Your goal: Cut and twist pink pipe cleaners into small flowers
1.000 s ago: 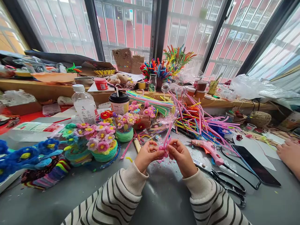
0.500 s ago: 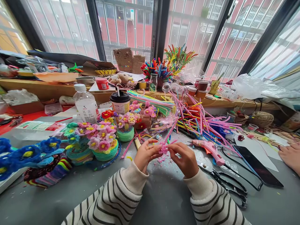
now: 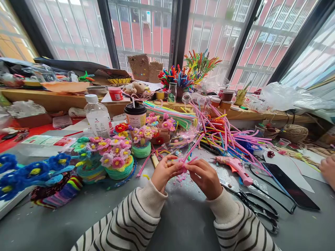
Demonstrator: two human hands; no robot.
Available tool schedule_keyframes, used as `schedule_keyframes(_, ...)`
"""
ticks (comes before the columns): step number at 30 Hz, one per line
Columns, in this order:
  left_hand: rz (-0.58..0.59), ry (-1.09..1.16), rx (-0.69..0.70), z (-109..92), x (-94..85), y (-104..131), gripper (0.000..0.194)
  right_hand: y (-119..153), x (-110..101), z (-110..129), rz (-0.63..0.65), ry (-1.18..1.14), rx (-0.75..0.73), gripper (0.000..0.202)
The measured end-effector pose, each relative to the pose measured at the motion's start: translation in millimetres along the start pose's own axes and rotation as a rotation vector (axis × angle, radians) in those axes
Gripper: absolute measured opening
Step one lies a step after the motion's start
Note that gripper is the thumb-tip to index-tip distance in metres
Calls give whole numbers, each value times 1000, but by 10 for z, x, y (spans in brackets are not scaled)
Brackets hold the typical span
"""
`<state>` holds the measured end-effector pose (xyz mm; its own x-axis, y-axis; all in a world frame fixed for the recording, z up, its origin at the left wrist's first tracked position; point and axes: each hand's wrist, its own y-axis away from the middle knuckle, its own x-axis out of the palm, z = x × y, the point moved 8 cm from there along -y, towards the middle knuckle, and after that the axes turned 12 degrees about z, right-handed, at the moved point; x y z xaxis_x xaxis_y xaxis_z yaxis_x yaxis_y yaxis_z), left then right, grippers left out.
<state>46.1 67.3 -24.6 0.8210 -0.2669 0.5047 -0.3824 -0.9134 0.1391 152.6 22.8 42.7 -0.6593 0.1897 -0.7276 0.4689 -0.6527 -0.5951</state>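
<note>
Between my two hands is a small pink pipe-cleaner piece, with loose strands sticking up from it. My left hand pinches it from the left, and the fingers of my right hand are closed on its right side. Pink fluff scraps lie on the table below. To the left stand pots of pink pipe-cleaner flowers and blue flowers. A pink glue gun and black-handled scissors lie to the right of my right hand.
Behind my hands is a heap of colored pipe cleaners. A plastic bottle and a lidded cup stand at the back left. At the right lies a phone; another person's hand rests at the edge.
My right fingers have moved slightly left, closer to my left fingers around the pink piece. The other person's hand has shifted toward the right edge. The view has shifted slightly.
</note>
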Motion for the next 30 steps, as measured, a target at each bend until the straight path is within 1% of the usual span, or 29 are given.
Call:
schedule_keyframes(2,-1,9,2,-2,-5,-3,40,0,-11,-71,-12,-141,84,18)
schedule_keyframes(5,5,6,-2,-11,5,1,40,54,0,-301,-82,-469,320,11)
schedule_keyframes(7,17,-9,-13,-10,20,3,41,96,59,-428,-102,-681,444,18)
schedule_keyframes(9,32,-28,-20,-5,32,-1,42,101,125,-478,-63,-795,494,20)
schedule_keyframes(12,83,-79,-6,-3,60,-20,44,97,174,-505,-7,-830,526,17)
schedule_keyframes(17,168,-229,64,-43,136,-21,43,147,244,-561,-13,-941,643,21)
schedule_keyframes(22,279,-352,130,-82,265,36,39,165,287,-531,13,-1012,730,21)
schedule_keyframes(25,343,-368,121,-64,318,49,36,170,326,-510,52,-1021,748,20)
schedule_keyframes(27,352,-346,95,-44,318,37,37,166,340,-512,62,-1005,729,20)
schedule_keyframes(30,276,-243,44,-11,237,-3,39,162,315,-542,20,-994,685,22)
